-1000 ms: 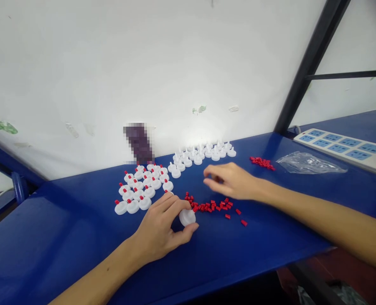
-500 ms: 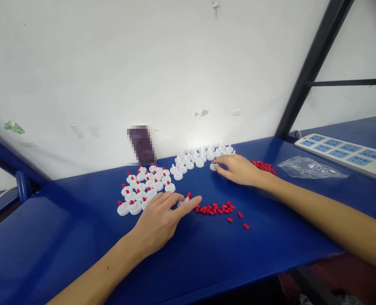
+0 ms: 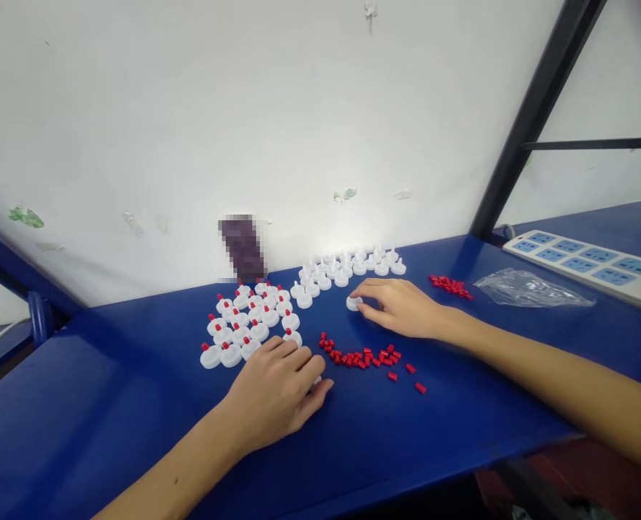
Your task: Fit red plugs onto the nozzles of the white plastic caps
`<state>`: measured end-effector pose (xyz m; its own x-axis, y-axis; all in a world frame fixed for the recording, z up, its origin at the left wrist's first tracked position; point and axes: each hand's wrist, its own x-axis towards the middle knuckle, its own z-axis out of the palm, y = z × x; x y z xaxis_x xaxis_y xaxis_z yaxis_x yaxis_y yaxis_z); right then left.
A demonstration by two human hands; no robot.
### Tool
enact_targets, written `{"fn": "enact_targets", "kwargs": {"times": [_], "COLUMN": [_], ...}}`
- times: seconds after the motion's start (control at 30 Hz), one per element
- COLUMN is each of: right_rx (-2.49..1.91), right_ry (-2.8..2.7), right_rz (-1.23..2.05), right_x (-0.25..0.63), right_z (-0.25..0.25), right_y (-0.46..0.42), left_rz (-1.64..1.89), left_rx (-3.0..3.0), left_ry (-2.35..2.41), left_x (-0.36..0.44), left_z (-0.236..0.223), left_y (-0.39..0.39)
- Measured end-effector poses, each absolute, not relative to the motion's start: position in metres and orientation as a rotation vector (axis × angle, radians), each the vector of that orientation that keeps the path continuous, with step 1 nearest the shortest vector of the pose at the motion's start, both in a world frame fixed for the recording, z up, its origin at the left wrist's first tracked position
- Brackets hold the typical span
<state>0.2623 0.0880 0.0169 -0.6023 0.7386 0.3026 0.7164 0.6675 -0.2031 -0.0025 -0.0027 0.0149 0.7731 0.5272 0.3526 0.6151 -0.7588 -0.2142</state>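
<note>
My left hand (image 3: 282,390) is curled low over the table, its fingers closed around a white nozzle cap (image 3: 317,380) of which only a sliver shows. Just beyond its knuckles sits a white cap with a red tip (image 3: 293,339), at the edge of a group of red-tipped white caps (image 3: 239,318). My right hand (image 3: 396,305) pinches another white nozzle cap (image 3: 354,304) by its side, with its top partly covered by the fingers. Between the hands lie several small red tips (image 3: 359,357), scattered loosely.
Bare-nozzled white caps (image 3: 342,276) stand in rows near the wall. More red tips (image 3: 450,286) are heaped right of my right hand, beside a clear plastic bag (image 3: 531,287) and a power strip (image 3: 591,263). A blurred dark rectangle (image 3: 243,247) leans at the wall.
My left hand has drawn down toward me, with its fingers curling in, uncovering red tips and a red-tipped cap. My right hand has brought its white cap nearer, slightly left, away from the rows.
</note>
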Motion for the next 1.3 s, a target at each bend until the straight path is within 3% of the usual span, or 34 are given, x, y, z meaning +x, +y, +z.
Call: {"fn": "enact_targets", "kwargs": {"times": [0.77, 1.0, 1.17, 1.3], "right_rx": [-1.091, -0.949, -0.502, -0.285], "right_ry": [-2.543, -2.53, -2.453, -2.461], "right_rz": [0.098, 0.064, 0.081, 0.144], "right_x": [0.263, 0.259, 0.25, 0.241], "right_z": [0.015, 0.014, 0.021, 0.024], "right_y": [0.086, 0.08, 0.057, 0.033], "left_rz": [-0.238, -0.534, -0.872, -0.917], "left_rx": [-2.189, -2.364, -2.664, -2.977], "left_ry": [-1.19, -1.303, -1.413, -1.297], "left_x": [-0.013, -0.008, -0.003, -0.005], "left_z": [0.006, 0.005, 0.007, 0.011], "left_y": [0.011, 0.007, 0.001, -0.001]}}
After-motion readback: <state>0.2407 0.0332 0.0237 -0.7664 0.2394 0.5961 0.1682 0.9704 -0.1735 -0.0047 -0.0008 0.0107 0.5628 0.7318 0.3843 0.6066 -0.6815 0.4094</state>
